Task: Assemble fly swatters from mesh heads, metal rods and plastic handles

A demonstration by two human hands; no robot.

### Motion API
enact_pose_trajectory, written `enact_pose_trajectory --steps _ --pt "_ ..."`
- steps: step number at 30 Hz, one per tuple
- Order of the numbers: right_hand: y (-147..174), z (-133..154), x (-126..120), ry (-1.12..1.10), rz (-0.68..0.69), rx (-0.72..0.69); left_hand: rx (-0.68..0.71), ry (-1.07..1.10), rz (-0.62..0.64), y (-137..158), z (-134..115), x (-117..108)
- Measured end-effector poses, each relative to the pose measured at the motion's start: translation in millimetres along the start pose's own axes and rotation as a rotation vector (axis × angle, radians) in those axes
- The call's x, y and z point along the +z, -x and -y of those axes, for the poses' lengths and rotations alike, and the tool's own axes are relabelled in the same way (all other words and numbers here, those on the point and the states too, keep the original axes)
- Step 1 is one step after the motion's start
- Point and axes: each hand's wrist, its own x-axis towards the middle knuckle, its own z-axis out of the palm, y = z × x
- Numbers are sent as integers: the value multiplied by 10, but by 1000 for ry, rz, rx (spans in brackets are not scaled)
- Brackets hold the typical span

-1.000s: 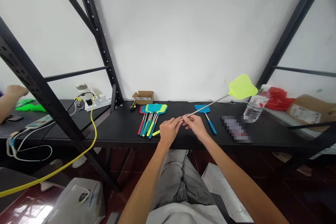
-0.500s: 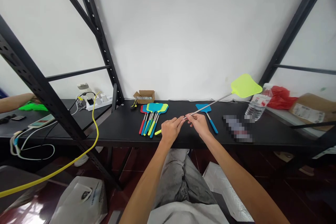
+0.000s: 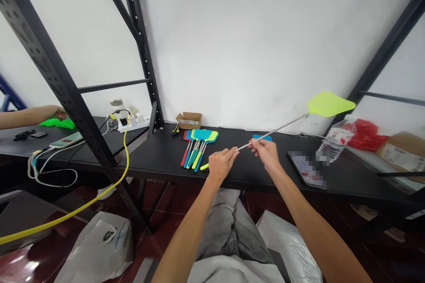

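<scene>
A fly swatter [image 3: 330, 104] with a yellow-green head and a thin metal telescopic rod slants up to the right above the black table. My left hand [image 3: 221, 162] is wrapped round its lower part, and the yellow-green handle end pokes out on the left. Farther up the rod, my right hand [image 3: 264, 150] pinches the metal between thumb and fingers. Behind the right hand lies a blue fly swatter [image 3: 262, 137], mostly hidden. To the left, several fly swatters [image 3: 198, 147] in red, blue and yellow-green lie fanned together on the table.
A small cardboard box [image 3: 189, 120] stands at the back. On the right are a blurred phone-like slab [image 3: 306, 168], a water bottle [image 3: 337, 138] and a red bag [image 3: 367, 135]. A yellow cable [image 3: 124, 166] crosses the left. Another person's hand [image 3: 55, 112] rests near green material.
My right hand has slid up the rod, away from my left hand. The swatter's head is farther right, and more rod shows. The view has shifted slightly.
</scene>
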Motion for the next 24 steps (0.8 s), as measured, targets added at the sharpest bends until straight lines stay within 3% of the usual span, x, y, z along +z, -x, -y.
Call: enact_pose_trajectory --steps 10,24 --pt "-172 107 -353 -161 -106 34 -38 25 62 9 -11 1" --pt "-244 205 -615 -198 -204 14 -4 44 16 20 -11 7"
